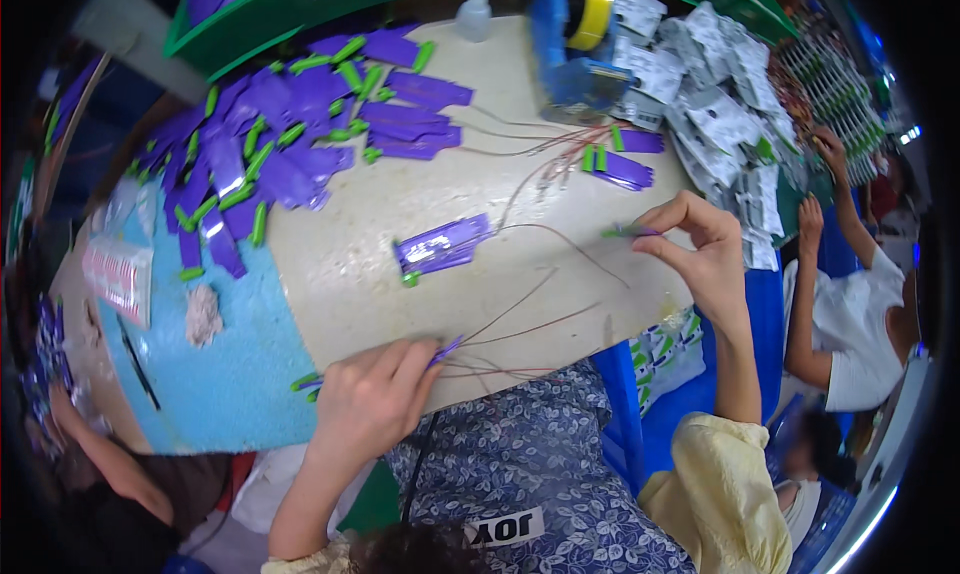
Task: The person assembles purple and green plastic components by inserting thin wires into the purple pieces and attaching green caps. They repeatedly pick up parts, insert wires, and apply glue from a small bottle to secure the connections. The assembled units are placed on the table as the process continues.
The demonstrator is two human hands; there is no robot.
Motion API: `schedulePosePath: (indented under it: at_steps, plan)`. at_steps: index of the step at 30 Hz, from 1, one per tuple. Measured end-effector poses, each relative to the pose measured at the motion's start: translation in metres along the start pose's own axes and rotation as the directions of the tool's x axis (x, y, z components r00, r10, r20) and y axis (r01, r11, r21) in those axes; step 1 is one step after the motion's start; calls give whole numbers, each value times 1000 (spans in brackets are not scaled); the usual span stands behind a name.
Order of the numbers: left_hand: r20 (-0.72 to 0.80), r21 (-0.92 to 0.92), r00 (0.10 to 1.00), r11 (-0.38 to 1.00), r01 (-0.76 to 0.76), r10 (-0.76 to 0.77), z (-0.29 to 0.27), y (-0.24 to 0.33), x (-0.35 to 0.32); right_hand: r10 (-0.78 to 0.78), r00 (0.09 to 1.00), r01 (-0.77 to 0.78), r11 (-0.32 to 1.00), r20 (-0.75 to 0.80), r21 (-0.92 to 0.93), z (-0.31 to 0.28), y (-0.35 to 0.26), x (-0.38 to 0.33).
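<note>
My left hand (pixel 365 399) is closed at the table's front edge around flat purple pieces with green ends. Their purple tips (pixel 447 351) poke out past the fingers, and thin brownish wires (pixel 520 324) trail to the right. Farther right, my right hand (pixel 705 249) pinches a small purple piece with a green end (pixel 630 232) above the table. Between the hands, a glossy purple piece with green end caps (pixel 440 246) lies flat, a wire running from it. Several similar purple pieces (pixel 620 171) lie beyond my right hand, their wires gathered together.
A large heap of purple pieces (pixel 270 104) covers the far left. A blue tape dispenser (pixel 575 74) with yellow tape, silvery packets (pixel 720 84) and a squeeze bottle (pixel 475 16) stand at the back. A black pen (pixel 140 369) lies on the blue mat (pixel 230 394). Co-workers sit on both sides.
</note>
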State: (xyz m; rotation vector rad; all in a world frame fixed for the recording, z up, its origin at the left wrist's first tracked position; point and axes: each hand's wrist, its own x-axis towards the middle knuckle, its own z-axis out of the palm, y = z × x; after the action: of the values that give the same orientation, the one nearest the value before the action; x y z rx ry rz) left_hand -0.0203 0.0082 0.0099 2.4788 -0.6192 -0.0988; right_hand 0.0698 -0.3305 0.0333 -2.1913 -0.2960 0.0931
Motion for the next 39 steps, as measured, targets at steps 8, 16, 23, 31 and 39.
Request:
schedulePosePath:
  at_steps: [8,16,23,31,39]
  plan:
    - [-77,101,997,995,-23,31,1,-10,4,25,970,-67,984,242,165,122,-44,61]
    - [-31,85,996,993,83,-81,6,-16,16,-278,960,276,924,30,-265,118,-23,54]
    - [-109,-112,987,988,107,-119,-8,-24,12,-195,951,195,981,240,26,148,-45,48]
    - [-168,-533,945,832,152,-281,-25,-10,19,71,891,-359,715,449,599,127,-72,36]
    - [-162,-613,966,787,61,-200,-19,-6,25,80,951,-251,767,300,590,109,-76,17]
